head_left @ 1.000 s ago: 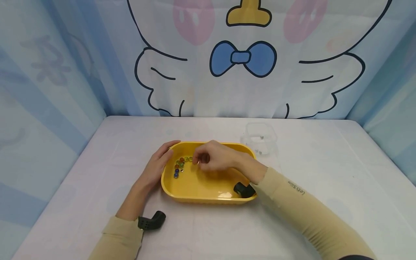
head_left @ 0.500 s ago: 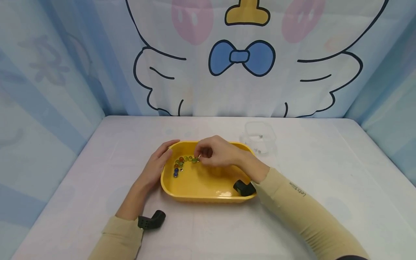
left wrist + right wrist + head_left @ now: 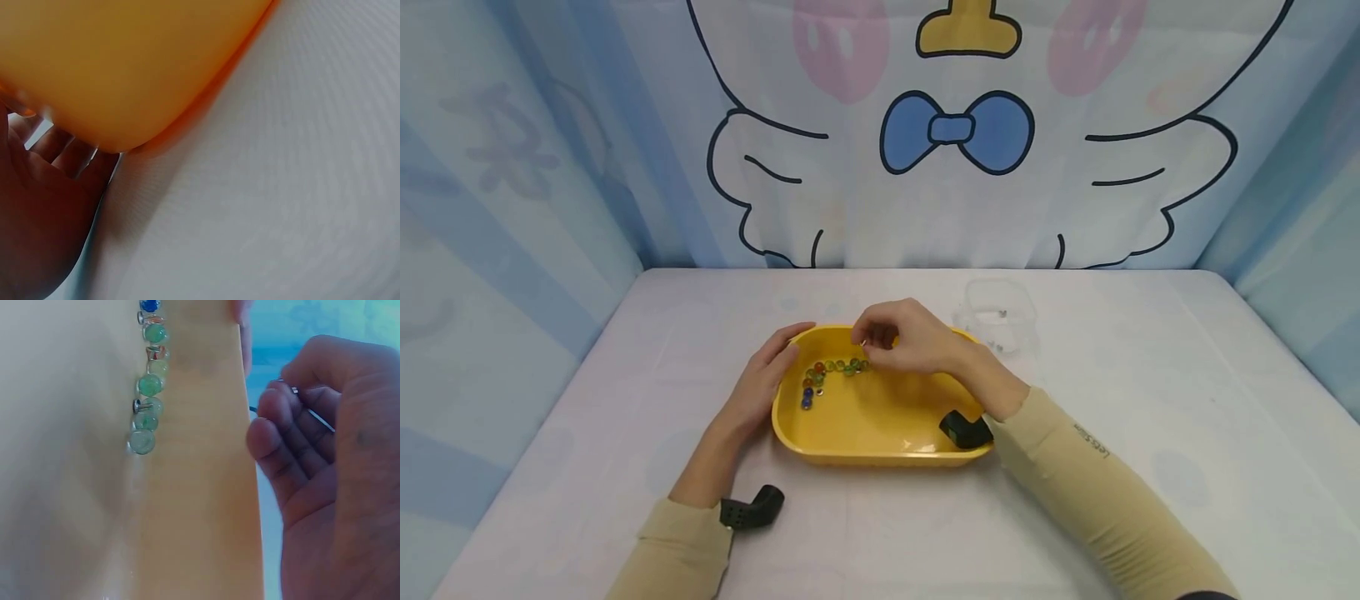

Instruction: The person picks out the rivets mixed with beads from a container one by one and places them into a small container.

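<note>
My left hand (image 3: 760, 382) holds the left end of a yellow tray (image 3: 865, 427), its thumb at the rim and its fingers along the outer wall. Above the tray's far side, my right hand (image 3: 912, 337) pinches a small shiny metal tack (image 3: 295, 390) between thumb and forefinger; much of it is hidden. Inside the tray, glass marbles (image 3: 142, 442) in green, amber and blue lie in a bent line near the left and far sides. Among them is a small metal tack (image 3: 139, 406) with a flat head and thin stem.
A clear plastic box (image 3: 1000, 317) stands behind the tray's right corner, with a few tiny metal pieces in it. The pale cloth-covered table (image 3: 1112, 358) meets a printed curtain (image 3: 955, 208) at the back. A black wrist camera (image 3: 966, 432) overlaps the tray's near right corner.
My right hand has risen from the far row of marbles toward the tray's far rim, with the metal tack still pinched. More green marbles show at the row's right end. The left hand stays put.
</note>
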Motion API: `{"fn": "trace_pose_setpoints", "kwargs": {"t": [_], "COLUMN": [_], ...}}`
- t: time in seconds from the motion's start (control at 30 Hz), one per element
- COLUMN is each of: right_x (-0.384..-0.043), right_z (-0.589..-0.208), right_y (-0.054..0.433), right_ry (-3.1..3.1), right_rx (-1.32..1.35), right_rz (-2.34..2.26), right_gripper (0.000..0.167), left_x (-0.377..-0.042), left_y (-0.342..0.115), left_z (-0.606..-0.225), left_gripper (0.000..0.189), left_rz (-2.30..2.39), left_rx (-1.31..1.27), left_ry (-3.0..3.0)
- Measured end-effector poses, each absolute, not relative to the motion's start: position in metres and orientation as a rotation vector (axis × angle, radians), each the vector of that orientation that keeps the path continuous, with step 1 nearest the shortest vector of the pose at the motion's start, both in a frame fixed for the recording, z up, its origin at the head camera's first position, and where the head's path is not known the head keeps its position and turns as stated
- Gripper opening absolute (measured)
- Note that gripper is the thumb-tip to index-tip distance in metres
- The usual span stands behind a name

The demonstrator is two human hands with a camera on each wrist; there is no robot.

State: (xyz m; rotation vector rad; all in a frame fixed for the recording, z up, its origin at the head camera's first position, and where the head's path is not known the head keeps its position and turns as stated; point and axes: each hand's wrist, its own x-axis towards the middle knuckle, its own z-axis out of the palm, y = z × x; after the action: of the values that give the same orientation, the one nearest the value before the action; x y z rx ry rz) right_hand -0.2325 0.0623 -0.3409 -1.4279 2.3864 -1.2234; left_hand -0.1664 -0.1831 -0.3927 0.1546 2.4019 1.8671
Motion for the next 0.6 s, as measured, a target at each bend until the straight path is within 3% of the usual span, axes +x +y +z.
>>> {"fn": "trace_pose_setpoints", "kwargs": {"t": [0.6], "right_x": [-0.235], "right_z": [-0.32], "right_y": [0.074], "right_ry": [2.415], "right_rx": [-1.348], "right_rz": [-1.518], "right_gripper": [0.012], "left_x": [-0.166], "left_y": [-0.183], "left_z": [-0.392], "left_gripper": [0.043], "left_rz": [1.879], "left_rx": [0.132], "left_ry": [2.397]}}
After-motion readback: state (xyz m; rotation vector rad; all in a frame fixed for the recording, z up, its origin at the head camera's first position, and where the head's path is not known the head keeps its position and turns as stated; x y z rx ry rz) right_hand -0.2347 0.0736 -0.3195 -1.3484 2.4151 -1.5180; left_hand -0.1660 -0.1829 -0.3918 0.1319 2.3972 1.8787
